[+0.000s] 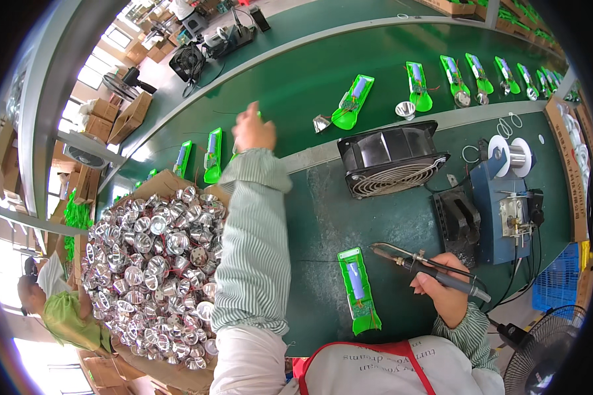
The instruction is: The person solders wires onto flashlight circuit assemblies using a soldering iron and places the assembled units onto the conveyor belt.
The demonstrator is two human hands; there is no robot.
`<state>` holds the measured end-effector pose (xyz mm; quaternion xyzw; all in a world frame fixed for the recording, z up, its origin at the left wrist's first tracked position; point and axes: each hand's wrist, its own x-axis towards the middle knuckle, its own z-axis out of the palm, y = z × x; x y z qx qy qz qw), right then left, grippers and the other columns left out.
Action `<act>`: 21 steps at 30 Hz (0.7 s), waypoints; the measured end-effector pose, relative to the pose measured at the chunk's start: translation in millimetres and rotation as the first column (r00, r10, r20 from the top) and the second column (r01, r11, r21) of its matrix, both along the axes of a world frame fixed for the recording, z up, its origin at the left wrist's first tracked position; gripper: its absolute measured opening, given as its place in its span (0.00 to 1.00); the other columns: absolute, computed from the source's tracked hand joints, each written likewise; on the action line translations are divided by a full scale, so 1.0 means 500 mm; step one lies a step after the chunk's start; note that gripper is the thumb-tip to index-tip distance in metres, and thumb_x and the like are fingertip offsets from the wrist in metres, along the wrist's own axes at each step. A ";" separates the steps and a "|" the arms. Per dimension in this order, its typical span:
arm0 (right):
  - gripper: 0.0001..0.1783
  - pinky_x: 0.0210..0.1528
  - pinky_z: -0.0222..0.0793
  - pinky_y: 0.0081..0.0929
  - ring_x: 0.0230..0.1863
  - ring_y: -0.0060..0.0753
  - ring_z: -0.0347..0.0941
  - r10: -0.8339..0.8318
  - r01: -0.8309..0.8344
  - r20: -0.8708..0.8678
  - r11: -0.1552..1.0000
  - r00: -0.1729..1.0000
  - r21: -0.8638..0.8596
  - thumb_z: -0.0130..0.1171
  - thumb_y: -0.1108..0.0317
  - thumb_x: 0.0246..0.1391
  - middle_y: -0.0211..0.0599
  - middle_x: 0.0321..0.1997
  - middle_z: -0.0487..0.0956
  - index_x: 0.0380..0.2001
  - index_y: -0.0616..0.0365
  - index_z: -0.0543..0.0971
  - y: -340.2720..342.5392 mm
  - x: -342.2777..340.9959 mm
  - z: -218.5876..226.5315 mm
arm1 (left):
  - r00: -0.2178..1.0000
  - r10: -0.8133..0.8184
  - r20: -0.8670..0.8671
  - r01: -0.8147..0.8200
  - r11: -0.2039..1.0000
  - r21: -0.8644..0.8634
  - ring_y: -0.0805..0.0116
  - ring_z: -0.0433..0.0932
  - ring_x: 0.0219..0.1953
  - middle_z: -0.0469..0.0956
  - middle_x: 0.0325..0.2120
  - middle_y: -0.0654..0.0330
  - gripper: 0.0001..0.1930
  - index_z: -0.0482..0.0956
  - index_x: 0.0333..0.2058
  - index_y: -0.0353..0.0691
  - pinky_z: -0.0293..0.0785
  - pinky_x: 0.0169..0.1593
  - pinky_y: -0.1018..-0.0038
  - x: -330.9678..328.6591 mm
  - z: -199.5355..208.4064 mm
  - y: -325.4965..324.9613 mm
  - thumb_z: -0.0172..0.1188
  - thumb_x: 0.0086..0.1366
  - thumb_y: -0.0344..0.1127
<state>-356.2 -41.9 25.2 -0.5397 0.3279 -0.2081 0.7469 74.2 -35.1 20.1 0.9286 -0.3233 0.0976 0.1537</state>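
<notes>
Right hand [447, 289], four o'clock, grips a black-and-grey soldering iron [416, 266]; left hand [254, 130], eleven, I can't tell. Five o'clock's green plastic housing [358, 289] looks light, stiff: pinch its edges.

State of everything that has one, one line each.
left hand: reaching over far green surface, grip unclear
right hand: closed around soldering iron
soldering iron: held, tip near the closest green housing
closest green housing: lying open, blue cell and circuit board exposed
reflectors: loosely heaped
black box fan: grille toward person, running or not unclear
solder spool: mounted, wire wound on
</notes>
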 end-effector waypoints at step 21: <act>0.08 0.27 0.73 0.20 0.24 0.26 0.74 0.087 -0.080 0.075 0.992 0.993 -0.100 0.55 0.79 0.48 0.44 0.24 0.77 0.32 0.67 0.68 0.053 -0.022 0.025 | 0.972 -0.187 -0.145 0.196 0.979 0.050 0.50 0.74 0.28 0.74 0.29 0.49 0.37 0.54 0.58 0.41 0.71 0.33 0.62 -0.481 0.048 0.379 0.59 0.48 0.30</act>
